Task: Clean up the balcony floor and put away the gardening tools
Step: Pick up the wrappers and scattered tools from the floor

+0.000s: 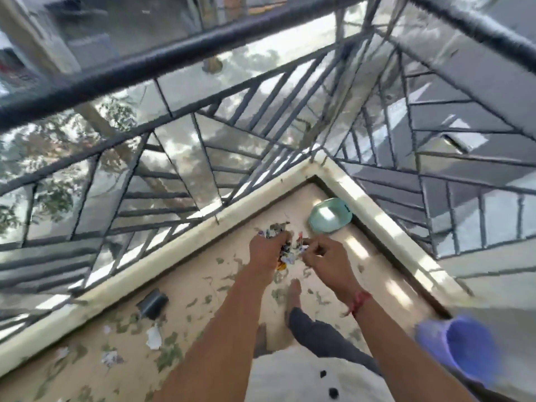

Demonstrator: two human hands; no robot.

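My left hand (265,250) grips a bunch of paper scraps and dry leaves (275,232), held out over the balcony floor (203,285). My right hand (322,256) is right beside it, fingers curled and pinching small scraps (300,246) at the edge of that bunch. Dry leaves (171,352) and torn white paper (153,338) lie scattered over the beige floor. A pale green tub (329,216) sits in the far corner by the kerb.
A black pot (153,303) lies on its side near the left kerb. A purple plastic container (461,343) stands at the right edge. The cream kerb (174,245) and dark metal railing (203,62) enclose the corner. My bare foot (294,291) stands among the leaves.
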